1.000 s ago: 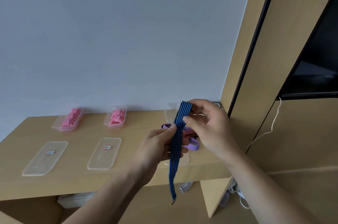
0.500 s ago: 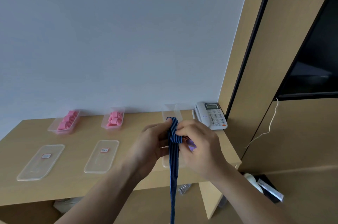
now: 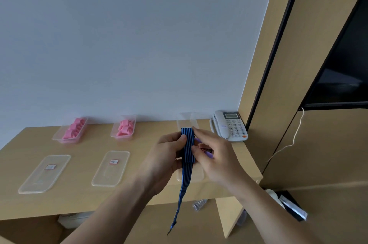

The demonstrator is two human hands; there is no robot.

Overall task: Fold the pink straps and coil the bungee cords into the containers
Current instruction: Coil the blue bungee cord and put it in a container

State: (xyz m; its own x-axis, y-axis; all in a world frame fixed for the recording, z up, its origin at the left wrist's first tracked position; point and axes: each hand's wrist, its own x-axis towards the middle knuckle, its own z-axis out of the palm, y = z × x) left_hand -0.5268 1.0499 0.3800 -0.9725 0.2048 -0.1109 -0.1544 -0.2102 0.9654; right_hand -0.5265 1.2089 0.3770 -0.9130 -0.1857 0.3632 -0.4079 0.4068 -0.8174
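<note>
A flat blue-and-black striped bungee cord [image 3: 187, 145] is folded over at its top and pinched between my left hand [image 3: 169, 154] and my right hand [image 3: 211, 154]; its loose tail hangs down past the desk's front edge. Purple and red cords [image 3: 207, 151] peek out behind my right fingers. Two clear containers hold folded pink straps: one at the back left [image 3: 70, 130], one beside it [image 3: 124, 128]. An empty clear container [image 3: 187, 120] stands at the back, just beyond my hands.
Two clear lids lie flat on the wooden desk [image 3: 83, 194]: one at the left [image 3: 43, 174], one in the middle [image 3: 110, 169]. A third lid [image 3: 197, 176] shows under my hands. A white telephone [image 3: 229, 125] sits at the back right against a wooden cabinet [image 3: 278, 104].
The folded top of the blue cord has dropped lower and grown thicker as both hands wrapped it; the hanging tail is shorter. The view shifted, revealing the telephone.
</note>
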